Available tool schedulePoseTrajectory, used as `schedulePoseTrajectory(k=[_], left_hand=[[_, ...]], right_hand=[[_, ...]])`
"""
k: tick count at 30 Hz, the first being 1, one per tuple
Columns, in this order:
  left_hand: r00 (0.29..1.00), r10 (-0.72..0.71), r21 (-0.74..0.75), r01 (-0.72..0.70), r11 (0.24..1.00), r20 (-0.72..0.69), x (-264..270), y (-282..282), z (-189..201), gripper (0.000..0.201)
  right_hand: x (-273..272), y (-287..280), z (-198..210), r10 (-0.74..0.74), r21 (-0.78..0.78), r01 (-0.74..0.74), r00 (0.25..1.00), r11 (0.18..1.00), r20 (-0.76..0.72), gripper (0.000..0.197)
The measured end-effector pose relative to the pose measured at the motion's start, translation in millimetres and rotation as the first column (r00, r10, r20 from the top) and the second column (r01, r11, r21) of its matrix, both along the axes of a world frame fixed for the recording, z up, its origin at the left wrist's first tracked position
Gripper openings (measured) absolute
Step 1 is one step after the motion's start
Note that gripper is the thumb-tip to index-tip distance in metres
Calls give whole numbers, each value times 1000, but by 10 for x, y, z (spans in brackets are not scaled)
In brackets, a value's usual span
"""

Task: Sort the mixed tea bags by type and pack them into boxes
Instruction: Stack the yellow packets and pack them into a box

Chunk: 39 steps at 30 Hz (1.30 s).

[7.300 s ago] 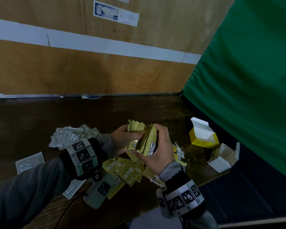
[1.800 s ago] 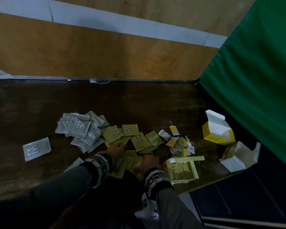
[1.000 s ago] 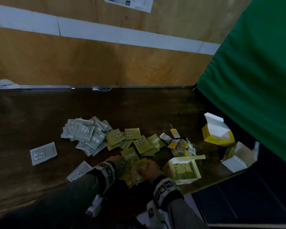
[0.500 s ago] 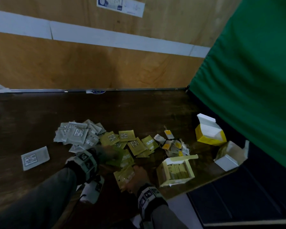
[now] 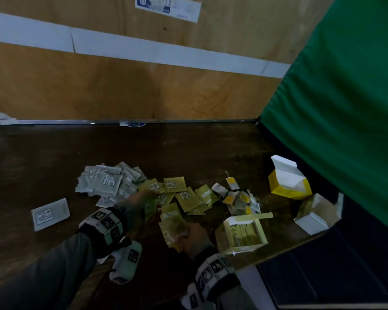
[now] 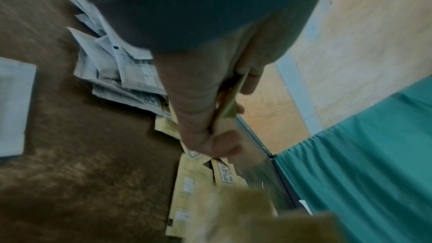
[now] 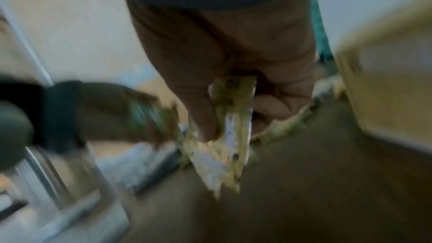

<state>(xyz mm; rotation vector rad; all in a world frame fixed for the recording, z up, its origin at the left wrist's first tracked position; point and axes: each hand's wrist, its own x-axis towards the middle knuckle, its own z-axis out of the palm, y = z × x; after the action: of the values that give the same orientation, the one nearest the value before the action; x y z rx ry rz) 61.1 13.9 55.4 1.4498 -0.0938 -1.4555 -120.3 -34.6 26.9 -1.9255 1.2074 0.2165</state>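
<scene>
Green tea bags (image 5: 184, 198) lie scattered mid-table. My left hand (image 5: 143, 198) is over their left end and pinches a green tea bag (image 6: 230, 103) between thumb and curled fingers (image 6: 217, 141). Nearer the front edge, my right hand (image 5: 193, 237) grips a fanned bundle of green tea bags (image 5: 173, 229), also seen blurred in the right wrist view (image 7: 230, 127). An open green box (image 5: 222, 238) with green bags standing inside sits just right of that hand. A heap of white tea bags (image 5: 108, 182) lies to the left, and loose yellow-tagged tea bags (image 5: 238, 198) to the right.
One white tea bag (image 5: 49, 213) lies alone at the far left. An open yellow box (image 5: 287, 189) and an open white box (image 5: 311, 222) stand by the table's right edge, beside a green curtain (image 5: 345, 108). A wooden wall (image 5: 121, 86) closes the back.
The stack I held in both hands now stands in the green box. Since half a second ago my left hand has reached further into the scattered green bags; the right still holds its bundle.
</scene>
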Motion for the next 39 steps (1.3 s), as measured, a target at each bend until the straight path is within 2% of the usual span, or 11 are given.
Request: schedulePoseTrajectory(k=[4,9,14,17,21,23,26,28,33,35,39], left_hand=[[997,-81,-41,81,996,-6,-37,-22,65,26],[989,-56,-180,30,983,-138,-168,-20,227,20],[980,-15,-262,-39,964,-200,-210,-55,325,31],[986,-45,-265,2,964,-158,-187,-66,354,18],[988,-145,-220,131,967,-50,-180,-80,363,34],[971,-239,-200,237,951,15,-233,-92,412,7],[968,-245,-166,250,954,51,-278,-34,505,24],[985,-154,-183,166,969,78,-234,-72,400,21],[973,-199,-199,220,955,120,-207,-13,382,14],[939,-249,-183,295,938,237,-258,1,444,4],[863,-330,-151,411,899,384,-285,-41,381,69]], right_hand=[[-46,12,218,-64,-351,150,968,924,243,23],[18,114,309,160,-705,168,913,690,374,38],[1,58,305,289,-754,193,842,628,455,28],[-31,13,295,339,-758,187,810,625,479,27],[-79,-13,344,424,-767,138,765,627,484,26],[-96,-8,377,458,-753,76,753,653,473,30],[-116,-20,447,438,-687,65,726,724,530,23],[-142,-58,495,396,-658,98,729,747,558,22],[-187,-147,697,85,-417,207,810,885,581,18],[-143,-168,734,16,-342,225,816,912,578,16],[7,-195,805,-203,-43,274,802,961,561,18]])
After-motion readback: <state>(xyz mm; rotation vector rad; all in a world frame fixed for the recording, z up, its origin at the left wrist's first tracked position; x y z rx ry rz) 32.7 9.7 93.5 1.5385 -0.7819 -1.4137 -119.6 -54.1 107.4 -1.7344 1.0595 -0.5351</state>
